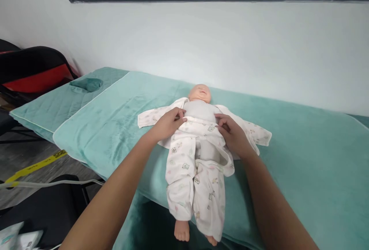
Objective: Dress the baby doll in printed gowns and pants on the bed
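Note:
A baby doll (200,92) lies on its back on the teal bed, head toward the wall, feet at the near edge. Its patterned white jacket (150,116) is spread open under it, sleeves out to both sides, baring a pale cloth torso (198,109). Patterned baby pants (181,165) cover the legs, their waistband drawn up over the belly and a flap hanging loose over one thigh. My left hand (170,123) pinches the waistband at its left end. My right hand (232,133) has curled fingers on the waistband's right end; its fingertips are partly hidden.
The teal bed cover (302,165) runs along a white wall (201,42). At left are a quilted section with a face hole (86,85) and black-and-red chairs (40,77). A pale cable (57,183) crosses above a dark seat (49,207) holding packets (17,238).

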A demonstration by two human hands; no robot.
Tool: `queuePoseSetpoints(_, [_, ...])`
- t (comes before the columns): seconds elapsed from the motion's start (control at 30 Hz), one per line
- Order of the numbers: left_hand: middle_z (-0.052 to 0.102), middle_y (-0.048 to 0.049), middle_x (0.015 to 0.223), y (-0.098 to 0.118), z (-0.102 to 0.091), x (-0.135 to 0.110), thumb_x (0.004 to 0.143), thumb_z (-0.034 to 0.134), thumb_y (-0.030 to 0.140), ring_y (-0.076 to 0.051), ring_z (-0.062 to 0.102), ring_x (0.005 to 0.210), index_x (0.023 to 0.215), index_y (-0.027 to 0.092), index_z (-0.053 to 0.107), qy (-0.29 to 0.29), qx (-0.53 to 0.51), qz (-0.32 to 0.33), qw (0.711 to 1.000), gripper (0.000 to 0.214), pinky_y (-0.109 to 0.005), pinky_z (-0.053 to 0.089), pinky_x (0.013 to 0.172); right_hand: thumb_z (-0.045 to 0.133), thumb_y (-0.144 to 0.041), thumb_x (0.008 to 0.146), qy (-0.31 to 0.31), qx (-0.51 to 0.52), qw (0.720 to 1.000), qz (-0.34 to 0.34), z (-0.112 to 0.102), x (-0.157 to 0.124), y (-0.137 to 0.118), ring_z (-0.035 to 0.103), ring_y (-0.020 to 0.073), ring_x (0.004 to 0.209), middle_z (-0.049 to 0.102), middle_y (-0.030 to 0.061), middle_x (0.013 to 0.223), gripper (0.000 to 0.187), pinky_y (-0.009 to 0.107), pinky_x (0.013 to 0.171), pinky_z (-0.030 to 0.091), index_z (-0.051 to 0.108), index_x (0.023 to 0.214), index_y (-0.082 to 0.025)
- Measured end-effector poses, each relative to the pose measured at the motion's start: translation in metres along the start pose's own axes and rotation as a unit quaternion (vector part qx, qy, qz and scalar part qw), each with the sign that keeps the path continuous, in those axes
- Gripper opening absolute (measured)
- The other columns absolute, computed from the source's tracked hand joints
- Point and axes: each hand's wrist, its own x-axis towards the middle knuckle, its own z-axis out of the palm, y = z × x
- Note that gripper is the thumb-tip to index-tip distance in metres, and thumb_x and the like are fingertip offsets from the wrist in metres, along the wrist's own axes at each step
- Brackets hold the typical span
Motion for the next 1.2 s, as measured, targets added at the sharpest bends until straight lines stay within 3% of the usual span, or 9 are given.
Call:
queuePoseSetpoints(0.13, [0.058, 0.0005, 0.079, -0.001, 0.005, 0.018, 0.093, 0.046, 0.034, -0.017, 0.054, 0.074, 0.085, 0.023, 0.041, 0.078, 0.084, -0.016, 0.993, 0.015, -0.030, 0.039, 0.071, 0.052, -0.033, 0.089, 0.033, -0.103, 0.993, 0.036, 0.001, 0.026, -0.007, 0.062, 0.0239, 0.094, 0.068, 0.0086, 0.112, 0.013, 0.038, 0.083, 0.043, 0.045, 0.083, -0.024])
queuePoseSetpoints(0.27, [0.051, 0.0025, 0.070, -0.003, 0.010, 0.045, 0.093, 0.045, 0.028, -0.016, 0.049, 0.067, 0.085, 0.023, 0.039, 0.136, 0.111, -0.049, 0.983, 0.011, -0.029, 0.035, 0.067, 0.050, -0.035, 0.088, 0.017, -0.161, 0.985, 0.056, 0.002, 0.060, -0.004, 0.058, 0.0244, 0.080, 0.068, 0.0072, 0.091, 0.013, 0.036, 0.073, 0.040, 0.047, 0.083, -0.024])
queuePoseSetpoints(0.47, [0.055, 0.0001, 0.071, -0.012, 0.021, 0.058, 0.093, 0.047, 0.027, -0.018, 0.052, 0.069, 0.086, 0.023, 0.045, 0.155, 0.132, -0.096, 0.974, 0.008, -0.030, 0.037, 0.068, 0.053, -0.040, 0.086, 0.084, -0.104, 0.988, 0.075, 0.018, 0.070, 0.013, 0.057, 0.0220, 0.078, 0.063, 0.0034, 0.079, 0.018, 0.034, 0.073, 0.041, 0.050, 0.079, -0.024])
queuePoseSetpoints(0.57, [0.062, -0.0046, 0.087, -0.015, 0.021, 0.053, 0.093, 0.048, 0.029, -0.020, 0.055, 0.084, 0.087, 0.022, 0.051, 0.138, 0.175, -0.026, 0.975, 0.009, -0.032, 0.041, 0.077, 0.055, -0.043, 0.085, 0.098, -0.102, 0.990, 0.025, 0.020, 0.064, 0.016, 0.058, 0.0220, 0.081, 0.065, 0.0050, 0.086, 0.020, 0.035, 0.078, 0.043, 0.054, 0.080, -0.024])
queuePoseSetpoints(0.67, [0.063, -0.0069, 0.104, -0.016, 0.018, 0.053, 0.092, 0.050, 0.030, -0.023, 0.052, 0.103, 0.087, 0.021, 0.055, 0.128, 0.211, 0.024, 0.969, 0.011, -0.036, 0.039, 0.091, 0.052, -0.044, 0.088, 0.049, -0.090, 0.995, -0.021, 0.015, 0.063, 0.015, 0.059, 0.0240, 0.098, 0.068, 0.0078, 0.104, 0.022, 0.037, 0.088, 0.042, 0.055, 0.080, -0.024])
queuePoseSetpoints(0.8, [0.062, -0.0011, 0.083, -0.017, 0.016, 0.060, 0.094, 0.045, 0.032, -0.019, 0.054, 0.084, 0.083, 0.022, 0.053, 0.098, 0.155, -0.039, 0.982, 0.017, -0.032, 0.040, 0.081, 0.047, -0.045, 0.090, 0.007, -0.124, 0.990, 0.059, 0.011, 0.068, 0.015, 0.060, 0.0230, 0.085, 0.070, 0.0038, 0.094, 0.024, 0.034, 0.078, 0.041, 0.055, 0.080, -0.024])
queuePoseSetpoints(0.93, [0.053, 0.0018, 0.070, -0.022, 0.019, 0.072, 0.093, 0.046, 0.030, -0.016, 0.048, 0.070, 0.075, 0.022, 0.046, 0.164, 0.106, -0.090, 0.977, 0.020, -0.029, 0.037, 0.070, 0.048, -0.040, 0.089, 0.055, -0.172, 0.977, 0.113, 0.014, 0.077, 0.019, 0.054, 0.0218, 0.072, 0.064, 0.0020, 0.073, 0.022, 0.033, 0.069, 0.037, 0.051, 0.074, -0.025])
queuePoseSetpoints(1.1, [0.059, 0.0013, 0.075, -0.032, 0.026, 0.081, 0.089, 0.051, 0.029, -0.016, 0.052, 0.073, 0.077, 0.022, 0.048, 0.195, 0.084, -0.103, 0.972, 0.014, -0.029, 0.039, 0.072, 0.050, -0.040, 0.087, 0.084, -0.167, 0.974, 0.130, 0.018, 0.082, 0.024, 0.054, 0.0211, 0.071, 0.063, 0.0018, 0.071, 0.022, 0.033, 0.069, 0.038, 0.049, 0.071, -0.024])
queuePoseSetpoints(1.2, [0.067, -0.0006, 0.095, -0.035, 0.029, 0.073, 0.087, 0.051, 0.021, -0.015, 0.060, 0.089, 0.093, 0.023, 0.054, 0.198, 0.022, -0.071, 0.977, 0.007, -0.027, 0.044, 0.083, 0.052, -0.039, 0.085, 0.094, -0.123, 0.982, 0.106, 0.021, 0.075, 0.026, 0.061, 0.0212, 0.082, 0.069, 0.0025, 0.085, 0.015, 0.033, 0.075, 0.043, 0.055, 0.082, -0.024])
